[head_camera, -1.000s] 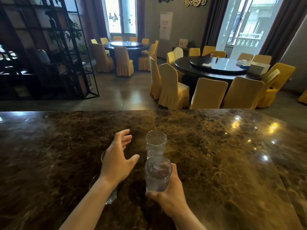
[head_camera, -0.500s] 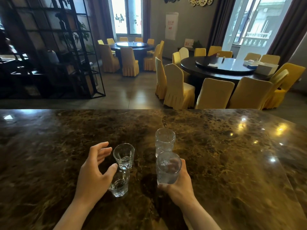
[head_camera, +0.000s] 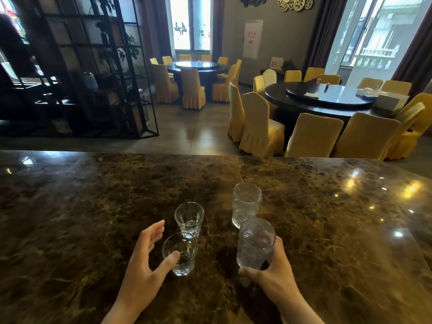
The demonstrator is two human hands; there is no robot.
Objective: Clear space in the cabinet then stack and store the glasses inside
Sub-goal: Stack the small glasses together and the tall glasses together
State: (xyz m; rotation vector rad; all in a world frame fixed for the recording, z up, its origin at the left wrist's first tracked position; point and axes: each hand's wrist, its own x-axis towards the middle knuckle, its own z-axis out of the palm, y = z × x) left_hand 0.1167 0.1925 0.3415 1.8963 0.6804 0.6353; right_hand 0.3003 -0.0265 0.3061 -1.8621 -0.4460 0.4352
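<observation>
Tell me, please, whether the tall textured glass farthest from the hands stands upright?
Upright: the tall textured glass rests base-down on the marble counter, rim up.

A dark brown marbled desk (head_camera: 93,218) spans the foreground, glossy with light spots at 3 o'clock. Beyond it, at 10 o'clock, stands a black metal shelf unit (head_camera: 98,66). Two round dark dining tables, one at 12 o'clock (head_camera: 198,66) and one at 2 o'clock (head_camera: 327,97), are ringed by yellow-covered chairs (head_camera: 259,125). Gear-shaped gold ornaments (head_camera: 295,3) hang on the far wall.

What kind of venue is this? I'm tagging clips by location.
Probably a restaurant banquet room: large round dark dining tables ringed by yellow fabric-covered chairs, seen across a polished brown marble counter holding clear drinking glasses.
</observation>
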